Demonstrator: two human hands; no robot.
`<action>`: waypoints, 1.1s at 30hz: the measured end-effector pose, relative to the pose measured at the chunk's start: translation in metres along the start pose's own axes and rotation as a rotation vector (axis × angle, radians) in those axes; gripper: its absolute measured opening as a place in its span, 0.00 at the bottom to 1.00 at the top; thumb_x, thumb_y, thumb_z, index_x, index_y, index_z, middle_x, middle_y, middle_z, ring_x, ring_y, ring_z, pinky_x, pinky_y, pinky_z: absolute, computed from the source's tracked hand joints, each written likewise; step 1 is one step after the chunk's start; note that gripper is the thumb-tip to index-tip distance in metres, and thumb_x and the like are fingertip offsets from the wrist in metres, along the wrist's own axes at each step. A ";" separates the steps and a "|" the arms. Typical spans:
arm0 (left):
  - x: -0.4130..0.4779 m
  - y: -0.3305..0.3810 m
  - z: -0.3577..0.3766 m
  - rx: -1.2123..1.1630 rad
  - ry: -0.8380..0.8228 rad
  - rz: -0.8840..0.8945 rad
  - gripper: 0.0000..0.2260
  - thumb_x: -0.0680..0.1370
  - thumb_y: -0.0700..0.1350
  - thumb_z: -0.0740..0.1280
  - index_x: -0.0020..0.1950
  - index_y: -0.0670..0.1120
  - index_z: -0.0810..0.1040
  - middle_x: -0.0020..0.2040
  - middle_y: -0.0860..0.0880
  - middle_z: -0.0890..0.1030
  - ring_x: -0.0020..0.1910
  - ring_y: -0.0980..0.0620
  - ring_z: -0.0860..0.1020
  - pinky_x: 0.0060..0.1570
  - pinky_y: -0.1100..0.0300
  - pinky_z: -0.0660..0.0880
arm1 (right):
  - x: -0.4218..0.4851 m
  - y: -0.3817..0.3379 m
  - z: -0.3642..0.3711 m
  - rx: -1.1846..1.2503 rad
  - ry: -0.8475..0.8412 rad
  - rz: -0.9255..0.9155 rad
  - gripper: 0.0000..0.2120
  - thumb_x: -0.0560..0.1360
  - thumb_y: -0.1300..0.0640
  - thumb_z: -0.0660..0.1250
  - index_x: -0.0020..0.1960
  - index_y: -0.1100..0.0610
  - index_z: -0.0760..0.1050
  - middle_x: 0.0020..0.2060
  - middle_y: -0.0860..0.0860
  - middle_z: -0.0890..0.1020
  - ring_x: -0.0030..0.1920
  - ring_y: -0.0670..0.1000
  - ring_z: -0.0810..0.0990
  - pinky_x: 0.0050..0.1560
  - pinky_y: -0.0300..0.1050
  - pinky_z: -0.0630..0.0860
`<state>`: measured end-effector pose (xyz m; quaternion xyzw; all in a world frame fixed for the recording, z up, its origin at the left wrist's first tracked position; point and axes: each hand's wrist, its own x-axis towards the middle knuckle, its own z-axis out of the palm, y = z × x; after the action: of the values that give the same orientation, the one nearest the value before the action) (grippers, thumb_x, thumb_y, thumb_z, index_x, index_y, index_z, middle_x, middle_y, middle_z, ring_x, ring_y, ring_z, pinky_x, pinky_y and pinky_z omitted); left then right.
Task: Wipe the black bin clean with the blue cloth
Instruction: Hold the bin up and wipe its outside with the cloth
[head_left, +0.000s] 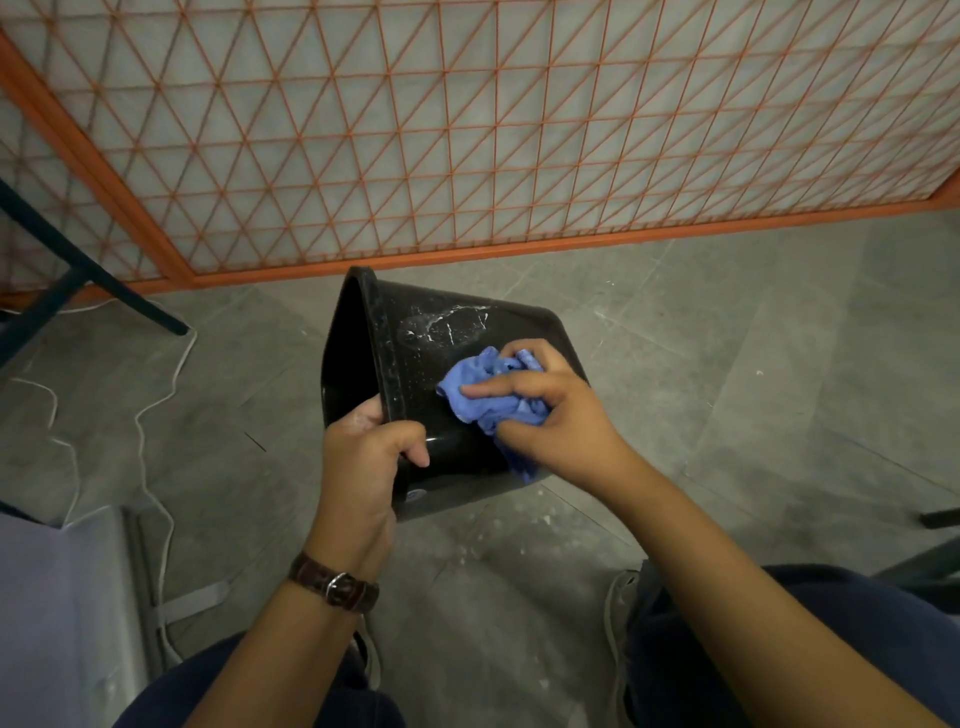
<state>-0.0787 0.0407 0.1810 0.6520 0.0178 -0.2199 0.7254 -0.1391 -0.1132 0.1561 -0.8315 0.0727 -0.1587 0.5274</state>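
The black bin (447, 338) lies tipped on its side above the grey floor, its open mouth facing left. White smears and specks mark its upper outer wall. My left hand (363, 457) grips the bin's rim at the near edge, thumb on the outside. My right hand (550, 415) holds the crumpled blue cloth (488, 395) and presses it against the bin's outer wall, just below the white smears. A tail of the cloth hangs down under my right wrist.
An orange-framed mesh panel (467, 156) stands behind the bin. A dark chair leg (104, 280) and a white cable (150, 415) are on the left floor. A grey case (62, 597) sits at lower left. My knees fill the bottom edge.
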 end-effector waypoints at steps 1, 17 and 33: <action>0.000 -0.001 0.002 -0.010 0.001 -0.020 0.13 0.50 0.33 0.60 0.29 0.44 0.79 0.34 0.42 0.76 0.36 0.44 0.74 0.35 0.57 0.70 | 0.003 0.003 -0.002 -0.010 0.066 0.048 0.18 0.65 0.64 0.68 0.51 0.48 0.81 0.51 0.43 0.70 0.53 0.34 0.71 0.55 0.24 0.66; -0.003 -0.005 0.013 -0.072 -0.056 -0.116 0.17 0.49 0.34 0.60 0.33 0.43 0.81 0.34 0.42 0.79 0.36 0.42 0.76 0.33 0.58 0.73 | 0.004 -0.003 0.001 -0.218 0.150 0.073 0.18 0.67 0.55 0.65 0.56 0.47 0.80 0.51 0.44 0.70 0.54 0.46 0.73 0.56 0.36 0.71; -0.003 -0.006 0.007 0.009 -0.069 -0.055 0.16 0.50 0.34 0.61 0.35 0.39 0.80 0.38 0.39 0.79 0.40 0.41 0.76 0.39 0.52 0.71 | -0.003 -0.015 0.001 -0.126 -0.169 -0.153 0.20 0.65 0.60 0.67 0.57 0.52 0.80 0.54 0.48 0.70 0.57 0.50 0.73 0.60 0.41 0.72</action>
<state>-0.0848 0.0345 0.1776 0.6467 0.0098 -0.2622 0.7162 -0.1421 -0.1046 0.1687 -0.8765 -0.0256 -0.1228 0.4648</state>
